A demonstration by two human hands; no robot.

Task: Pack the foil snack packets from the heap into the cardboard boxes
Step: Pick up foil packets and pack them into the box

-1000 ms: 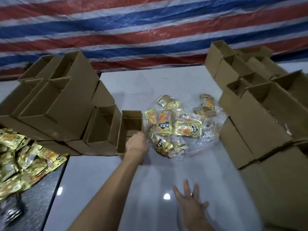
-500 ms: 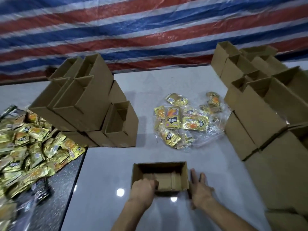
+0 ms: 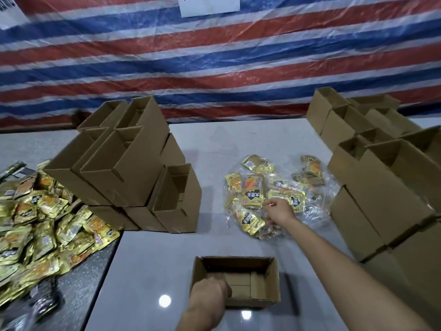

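An open, empty cardboard box (image 3: 269,278) stands on the white table right in front of me. My left hand (image 3: 210,295) grips its near left rim, fingers curled over the edge. A small heap of gold foil snack packets (image 3: 253,192) lies on clear plastic in the middle of the table. My right hand (image 3: 279,211) reaches into that heap with bent fingers touching the packets; whether it holds one I cannot tell. A much larger heap of gold packets (image 3: 40,225) covers the dark surface at the left.
A stack of open cardboard boxes (image 3: 124,163) stands left of centre, between the two heaps. More stacked boxes (image 3: 381,182) line the right side. A red, white and blue striped tarpaulin (image 3: 214,56) hangs behind the table.
My left hand pulled a box from the left stack to the front of the table. My right hand left that box's side and reached forward into the small packet heap.
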